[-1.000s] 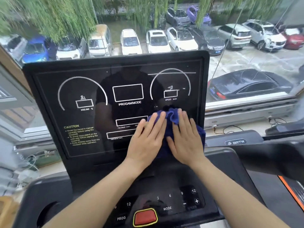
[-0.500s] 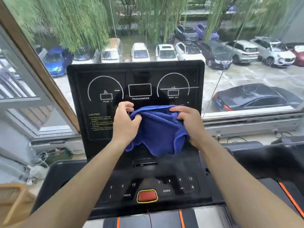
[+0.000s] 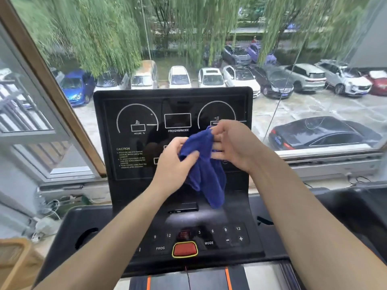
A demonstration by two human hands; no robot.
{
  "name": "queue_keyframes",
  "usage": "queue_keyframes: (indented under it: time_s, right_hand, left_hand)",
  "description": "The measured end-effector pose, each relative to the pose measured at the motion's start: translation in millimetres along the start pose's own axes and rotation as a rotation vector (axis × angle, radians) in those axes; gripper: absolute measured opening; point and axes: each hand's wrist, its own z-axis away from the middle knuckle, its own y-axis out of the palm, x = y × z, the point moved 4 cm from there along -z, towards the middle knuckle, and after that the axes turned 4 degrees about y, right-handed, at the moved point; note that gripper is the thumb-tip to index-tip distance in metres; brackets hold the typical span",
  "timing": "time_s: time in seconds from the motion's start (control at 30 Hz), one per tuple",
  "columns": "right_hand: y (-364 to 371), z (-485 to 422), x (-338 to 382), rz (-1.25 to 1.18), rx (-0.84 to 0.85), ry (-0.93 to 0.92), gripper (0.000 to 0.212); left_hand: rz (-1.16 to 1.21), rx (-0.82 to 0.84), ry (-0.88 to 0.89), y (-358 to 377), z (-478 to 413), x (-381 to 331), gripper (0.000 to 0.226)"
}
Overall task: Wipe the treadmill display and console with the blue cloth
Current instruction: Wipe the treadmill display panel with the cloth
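The black treadmill display (image 3: 138, 130) stands upright in the middle, with white dial outlines and a caution label. Below it lies the black console (image 3: 217, 237) with numbered keys and a red stop button (image 3: 184, 249). The blue cloth (image 3: 204, 170) hangs bunched in the air in front of the display's lower half, off the glass. My left hand (image 3: 174, 164) grips its left side from below. My right hand (image 3: 232, 143) pinches its upper corner, and the loose end dangles toward the console.
A large window (image 3: 314, 101) behind the display overlooks parked cars and willow trees. A wooden window frame (image 3: 54, 88) slants at the left. A cup recess (image 3: 85, 237) sits at the console's left. Cables (image 3: 48, 216) lie on the sill at the left.
Both hands lifted the cloth off the display's lower right. They spread it in the air, then gathered it into a bunch that hangs down. The view pulled back.
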Motion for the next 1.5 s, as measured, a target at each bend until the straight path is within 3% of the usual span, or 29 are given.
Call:
queue_keyframes:
  time_s: [0.1, 0.2, 0.33, 0.4, 0.5, 0.57, 0.67, 0.73, 0.83, 1.0, 1.1, 1.23, 1.3, 1.4, 1.5]
  right_hand:
    - [-16.8, 0.2, 4.0, 0.420, -0.145, -0.040, 0.023]
    - [-29.8, -0.6, 3.7, 0.843, -0.242, -0.145, 0.007]
    - [-36.2, -7.9, -5.1, 1.351, -0.509, -0.215, 0.024]
    - [-42.6, -15.5, -11.5, 1.212, -0.557, -0.319, 0.041]
    - [-54.5, -26.3, -28.4, 0.521, -0.346, -0.237, 0.040]
    - [-56.6, -29.5, -36.5, 0.349, -0.291, -0.206, 0.048]
    - [-63.6, -27.9, -29.9, 0.366, -0.380, -0.303, 0.040]
    - [-70.9, -27.0, -19.6, 0.343, -0.338, -0.357, 0.031]
    - [-89.0, -32.0, 3.4, 0.458, -0.361, -0.384, 0.038]
    - [-108.5, -70.8, 62.0, 0.786, -0.805, -0.464, 0.030]
    - [-97.9, -98.1, 72.3, 0.933, -1.039, -0.632, 0.023]
    - [-95.1, -119.9, 53.3, 1.195, -1.295, -0.911, 0.021]
    - [-96.9, -123.9, 47.9, 1.223, -1.311, -0.918, 0.026]
    - [-96.6, -130.5, 42.3, 1.115, -1.230, -0.890, 0.018]
    - [-93.1, -135.5, 16.0, 1.089, -1.155, -0.870, 0.034]
  left_hand:
    - [-0.096, -0.101, 0.031, -12.6, -16.4, -6.0, 0.016]
    - [-0.235, -0.104, 0.075, -23.8, -32.7, -18.3, 0.014]
    - [-0.414, -0.031, 0.110, -25.2, -54.7, -24.4, 0.039]
    - [-0.447, -0.017, 0.118, -26.8, -70.7, -30.1, 0.046]
    - [-0.543, -0.017, 0.139, -25.6, -95.8, -40.8, 0.049]
    - [-0.680, -0.053, 0.193, -20.9, -108.8, -49.3, 0.052]
    - [-0.739, -0.108, 0.269, -12.5, -131.3, -54.5, 0.048]
    - [-0.711, -0.116, 0.282, -5.8, -149.5, -56.4, 0.040]
    - [-0.779, -0.134, 0.377, 9.1, -169.5, -65.1, 0.042]
    - [-0.922, -0.177, 0.704, 23.9, -182.7, -74.2, 0.067]
    - [-1.114, -0.207, 0.870, 28.5, -196.3, -52.4, 0.032]
    - [-1.259, -0.234, 1.173, 33.3, -196.5, -27.1, 0.014]
    - [-1.284, -0.259, 1.234, 35.6, -192.1, -24.9, 0.016]
    - [-1.308, -0.261, 1.185, 39.7, -190.0, -18.3, 0.017]
    - [-1.206, -0.259, 1.154, 41.0, -184.0, -8.1, 0.016]
